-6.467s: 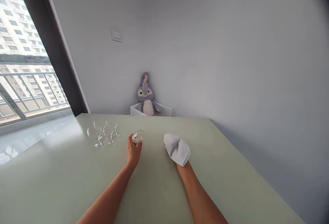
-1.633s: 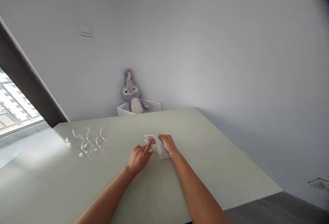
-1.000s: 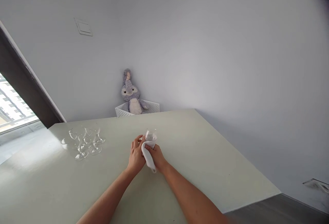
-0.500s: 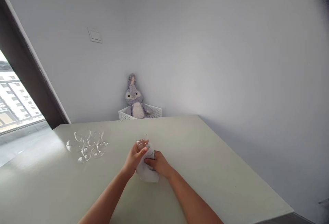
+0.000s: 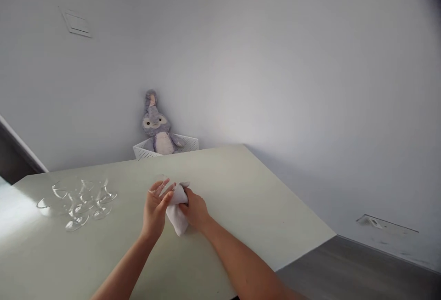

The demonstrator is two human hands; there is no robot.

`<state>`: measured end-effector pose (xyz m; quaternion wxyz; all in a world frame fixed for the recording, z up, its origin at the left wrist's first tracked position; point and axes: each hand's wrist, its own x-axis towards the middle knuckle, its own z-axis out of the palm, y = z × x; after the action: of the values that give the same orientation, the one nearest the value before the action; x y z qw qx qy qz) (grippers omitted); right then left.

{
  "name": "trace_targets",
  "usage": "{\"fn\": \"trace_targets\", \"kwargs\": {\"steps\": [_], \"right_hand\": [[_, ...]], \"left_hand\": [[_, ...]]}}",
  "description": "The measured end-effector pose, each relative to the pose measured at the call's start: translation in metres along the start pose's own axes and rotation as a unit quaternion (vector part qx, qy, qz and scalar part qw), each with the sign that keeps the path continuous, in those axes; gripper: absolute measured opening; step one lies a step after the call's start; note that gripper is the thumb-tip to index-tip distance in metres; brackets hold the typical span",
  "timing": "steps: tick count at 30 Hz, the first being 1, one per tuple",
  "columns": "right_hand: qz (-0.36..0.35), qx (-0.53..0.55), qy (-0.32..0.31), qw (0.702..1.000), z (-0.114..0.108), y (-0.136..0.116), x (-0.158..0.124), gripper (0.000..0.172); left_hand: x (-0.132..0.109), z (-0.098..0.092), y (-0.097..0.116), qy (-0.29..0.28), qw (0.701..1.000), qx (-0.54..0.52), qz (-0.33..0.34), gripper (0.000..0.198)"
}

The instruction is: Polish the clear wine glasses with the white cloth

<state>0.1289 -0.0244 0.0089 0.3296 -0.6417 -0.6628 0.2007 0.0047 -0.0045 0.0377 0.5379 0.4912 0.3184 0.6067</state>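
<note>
My left hand (image 5: 154, 212) is closed around a small clear glass (image 5: 168, 187), its thumb and fingers on either side of it. My right hand (image 5: 196, 209) grips a whitish cloth (image 5: 178, 222). That cloth is pressed against the right end of the glass, and a loose fold hangs below between my hands. The glass lies tilted above the tabletop, and the part under the cloth is hidden. To the left stand several clear stemmed glasses (image 5: 76, 219) in a cluster on the table.
The pale table (image 5: 248, 208) reaches to the wall at the back. Behind its far edge, a grey plush toy (image 5: 156, 124) sits in a white perforated basket (image 5: 189, 143). A light switch (image 5: 76, 23) and a wall socket (image 5: 374, 222) are on the walls.
My view has swung right, so the table things appear further left. The glass has tipped from more upright to more sideways, and my right hand with the cloth has come round its end.
</note>
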Motion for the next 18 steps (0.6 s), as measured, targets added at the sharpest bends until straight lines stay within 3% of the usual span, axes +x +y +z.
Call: {"fn": "trace_targets", "kwargs": {"steps": [3,5,7,9,11,14,18], "right_hand": [[0.02,0.013,0.008,1.0,0.002,0.004,0.001,0.031],[0.012,0.0,-0.034,0.999,0.001,0.007,0.0,0.028],[-0.032,-0.038,-0.082,0.995,-0.002,0.009,0.0,0.041],[-0.06,-0.089,-0.077,0.991,-0.009,0.008,-0.001,0.06],[-0.049,-0.123,-0.003,0.991,-0.017,0.004,-0.002,0.064],[-0.071,-0.128,0.095,0.985,-0.021,-0.003,-0.004,0.049],[-0.134,-0.145,0.086,0.977,-0.008,-0.007,-0.008,0.032]], "left_hand": [[0.005,-0.003,0.008,0.038,0.998,0.027,0.036,0.042],[0.011,-0.011,0.016,0.088,0.992,0.038,0.087,0.041],[0.018,-0.019,0.024,0.132,0.978,0.04,0.153,0.045],[0.022,-0.025,0.029,0.144,0.967,0.046,0.204,0.049],[0.021,-0.025,0.027,0.129,0.962,0.066,0.233,0.049],[0.009,-0.014,0.014,0.068,0.961,0.116,0.242,0.049],[-0.015,0.004,-0.009,-0.049,0.96,0.169,0.219,0.052]]}}
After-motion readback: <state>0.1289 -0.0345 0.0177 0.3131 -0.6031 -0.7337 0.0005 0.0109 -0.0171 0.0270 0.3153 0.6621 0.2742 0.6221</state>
